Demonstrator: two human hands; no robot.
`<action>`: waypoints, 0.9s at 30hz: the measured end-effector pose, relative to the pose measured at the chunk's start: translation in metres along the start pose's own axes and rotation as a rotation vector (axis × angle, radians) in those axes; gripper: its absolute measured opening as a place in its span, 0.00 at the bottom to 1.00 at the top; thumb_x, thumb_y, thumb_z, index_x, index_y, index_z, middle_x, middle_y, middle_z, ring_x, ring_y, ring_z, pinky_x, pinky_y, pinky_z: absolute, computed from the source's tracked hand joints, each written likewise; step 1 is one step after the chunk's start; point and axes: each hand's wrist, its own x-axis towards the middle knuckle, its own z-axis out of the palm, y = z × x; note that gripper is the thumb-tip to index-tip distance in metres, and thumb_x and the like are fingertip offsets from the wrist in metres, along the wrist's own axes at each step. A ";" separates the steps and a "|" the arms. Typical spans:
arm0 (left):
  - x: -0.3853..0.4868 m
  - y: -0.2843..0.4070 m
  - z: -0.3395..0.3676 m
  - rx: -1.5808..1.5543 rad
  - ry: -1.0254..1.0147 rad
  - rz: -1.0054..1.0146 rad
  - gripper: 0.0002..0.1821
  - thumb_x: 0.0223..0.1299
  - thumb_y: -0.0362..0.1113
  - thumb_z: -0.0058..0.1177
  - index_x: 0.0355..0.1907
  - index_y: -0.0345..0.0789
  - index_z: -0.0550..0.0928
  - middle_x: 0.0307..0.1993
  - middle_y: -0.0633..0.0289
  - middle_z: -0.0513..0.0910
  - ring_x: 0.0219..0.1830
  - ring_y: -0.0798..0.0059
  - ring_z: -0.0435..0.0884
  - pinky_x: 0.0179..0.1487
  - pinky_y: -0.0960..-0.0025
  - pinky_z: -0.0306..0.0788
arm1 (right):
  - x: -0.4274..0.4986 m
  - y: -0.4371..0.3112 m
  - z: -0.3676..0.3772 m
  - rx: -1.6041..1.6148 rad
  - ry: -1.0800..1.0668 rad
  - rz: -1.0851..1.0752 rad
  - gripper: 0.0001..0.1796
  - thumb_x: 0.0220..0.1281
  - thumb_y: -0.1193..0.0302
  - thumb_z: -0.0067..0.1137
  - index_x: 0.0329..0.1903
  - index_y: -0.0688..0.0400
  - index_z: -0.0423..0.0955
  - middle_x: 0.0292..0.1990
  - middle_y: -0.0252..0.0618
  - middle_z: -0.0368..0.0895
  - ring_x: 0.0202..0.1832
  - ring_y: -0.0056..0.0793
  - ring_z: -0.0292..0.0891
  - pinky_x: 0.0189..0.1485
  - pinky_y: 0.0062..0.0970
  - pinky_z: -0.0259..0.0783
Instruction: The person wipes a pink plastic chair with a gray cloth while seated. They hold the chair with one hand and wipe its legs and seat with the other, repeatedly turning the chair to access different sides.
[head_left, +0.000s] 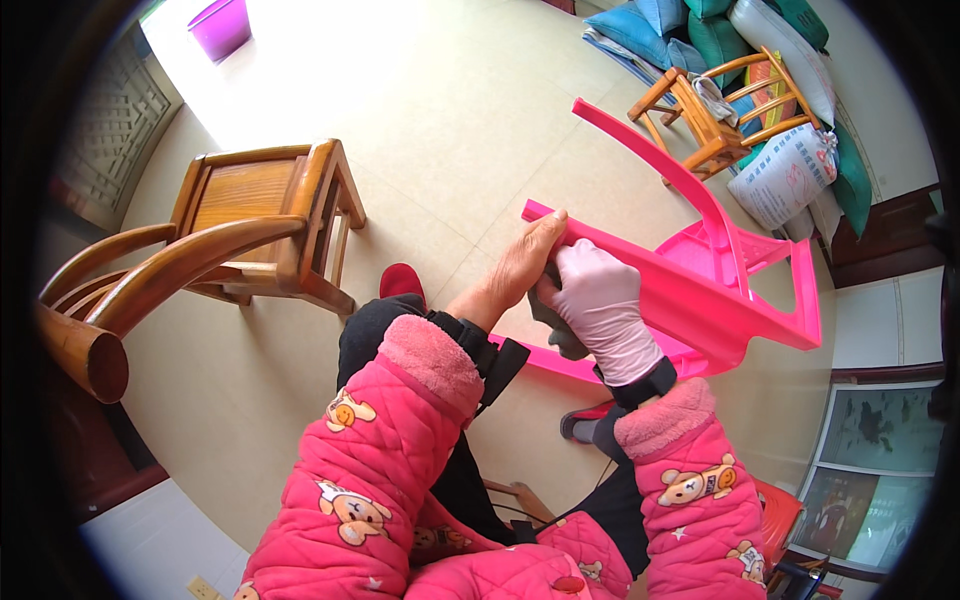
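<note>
A bright pink plastic chair (671, 283) is tipped over in front of me, with its legs pointing left and away. My left hand (519, 259) is bare and grips one leg near its free end. In a pale pink glove, my right hand (604, 309) is closed around a dark grey cloth (564, 339) against the same leg, just beside the left hand. Part of the cloth hangs below the gloved fingers. Another leg of the chair curves up to the far right, and one more passes beneath my wrists.
To the left stands a wooden armchair (244, 187). A small wooden chair (709, 120) with a cloth on its seat stands far right, by stacked sacks (784, 176). A purple bucket (221, 31) sits on the bright tiled floor (450, 150). A glass-fronted cabinet (874, 480) is at right.
</note>
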 end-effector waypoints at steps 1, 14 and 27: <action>-0.001 0.001 0.001 -0.021 -0.007 -0.012 0.26 0.76 0.55 0.40 0.44 0.31 0.79 0.39 0.66 0.79 0.43 0.79 0.74 0.51 0.71 0.70 | -0.001 -0.001 0.001 -0.014 0.013 -0.006 0.14 0.55 0.55 0.65 0.27 0.51 0.77 0.24 0.36 0.77 0.23 0.37 0.78 0.23 0.36 0.72; 0.004 -0.007 -0.004 -0.059 -0.089 0.017 0.25 0.76 0.55 0.41 0.49 0.34 0.80 0.40 0.67 0.81 0.40 0.80 0.77 0.46 0.73 0.72 | 0.001 0.005 -0.003 0.060 -0.081 0.014 0.13 0.56 0.56 0.65 0.28 0.51 0.79 0.23 0.37 0.79 0.24 0.40 0.79 0.25 0.37 0.73; 0.008 -0.006 -0.004 0.045 -0.041 -0.007 0.25 0.75 0.53 0.45 0.51 0.31 0.80 0.43 0.68 0.81 0.45 0.84 0.75 0.51 0.77 0.69 | -0.026 0.044 -0.026 0.066 -0.151 -0.051 0.09 0.48 0.66 0.65 0.25 0.52 0.73 0.24 0.36 0.74 0.27 0.38 0.78 0.28 0.37 0.74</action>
